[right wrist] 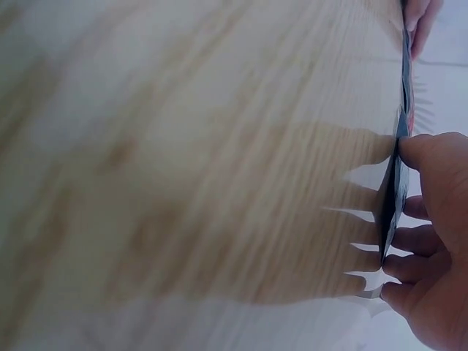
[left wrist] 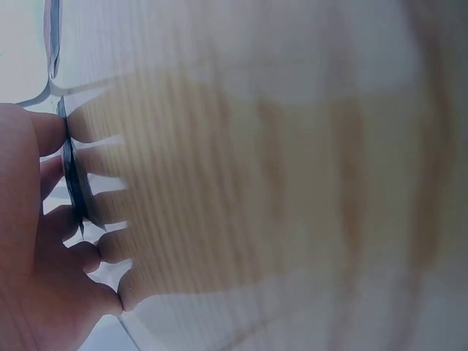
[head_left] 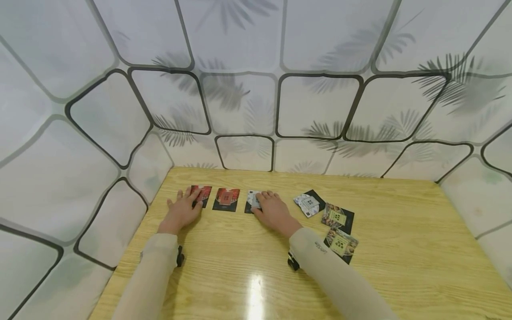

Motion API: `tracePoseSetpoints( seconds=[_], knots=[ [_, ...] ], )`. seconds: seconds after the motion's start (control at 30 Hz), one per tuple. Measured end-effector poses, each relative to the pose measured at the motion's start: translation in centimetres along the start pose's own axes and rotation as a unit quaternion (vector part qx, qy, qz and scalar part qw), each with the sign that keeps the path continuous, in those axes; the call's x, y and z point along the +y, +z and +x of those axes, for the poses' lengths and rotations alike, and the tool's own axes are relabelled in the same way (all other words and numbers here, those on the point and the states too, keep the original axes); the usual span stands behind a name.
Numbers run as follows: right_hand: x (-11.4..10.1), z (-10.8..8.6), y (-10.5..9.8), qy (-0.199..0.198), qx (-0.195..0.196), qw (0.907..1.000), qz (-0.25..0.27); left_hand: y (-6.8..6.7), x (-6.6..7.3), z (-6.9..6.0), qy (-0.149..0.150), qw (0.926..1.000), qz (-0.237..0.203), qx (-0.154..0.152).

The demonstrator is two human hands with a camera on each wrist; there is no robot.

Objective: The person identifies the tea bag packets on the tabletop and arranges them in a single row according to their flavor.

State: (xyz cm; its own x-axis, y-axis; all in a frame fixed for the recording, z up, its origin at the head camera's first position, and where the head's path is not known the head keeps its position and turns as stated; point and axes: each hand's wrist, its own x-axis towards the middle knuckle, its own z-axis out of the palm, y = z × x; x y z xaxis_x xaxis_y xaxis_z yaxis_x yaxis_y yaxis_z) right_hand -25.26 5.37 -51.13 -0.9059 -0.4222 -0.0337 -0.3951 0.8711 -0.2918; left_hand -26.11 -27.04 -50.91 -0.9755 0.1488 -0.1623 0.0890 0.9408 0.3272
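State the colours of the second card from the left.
The card is red and black, seen best in the head view.

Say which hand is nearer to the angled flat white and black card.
The right hand, just left of that card; the left hand lies farther left, touching a red and black card.

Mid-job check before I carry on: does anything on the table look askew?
Yes: on the right, the white-and-black card and both yellow-labelled cards lie turned at differing angles. They look odd beside the straighter, uncovered red card further left.
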Motion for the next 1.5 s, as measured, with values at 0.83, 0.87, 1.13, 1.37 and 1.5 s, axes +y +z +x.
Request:
tracePoseSetpoints(
  seconds=[0.83,0.87,1.13,1.37,1.5],
  knots=[
    [-0.2,0.1,-0.2,-0.008,0.0,1.0,-0.004,0.3,-0.1,0.1,0.002,1.0,0.003,0.008],
    [-0.2,0.0,-0.3,-0.009,0.001,1.0,-0.004,0.3,-0.1,0.1,0.002,1.0,0.003,0.007],
    [0.1,-0.7,-1.6,-0.004,0.009,0.9998,-0.015,0.1,0.0,0.0,-0.001,1.0,0.0,0.005],
    [1.6,-1.3,-2.4,0.012,0.007,0.9997,-0.019,0.1,0.1,-0.1,0.002,0.9999,0.008,0.008],
    [3.0,-1.7,-2.7,0.014,0.017,0.9997,-0.012,0.0,0.2,-0.2,0.001,1.0,0.003,0.007]
  ],
)
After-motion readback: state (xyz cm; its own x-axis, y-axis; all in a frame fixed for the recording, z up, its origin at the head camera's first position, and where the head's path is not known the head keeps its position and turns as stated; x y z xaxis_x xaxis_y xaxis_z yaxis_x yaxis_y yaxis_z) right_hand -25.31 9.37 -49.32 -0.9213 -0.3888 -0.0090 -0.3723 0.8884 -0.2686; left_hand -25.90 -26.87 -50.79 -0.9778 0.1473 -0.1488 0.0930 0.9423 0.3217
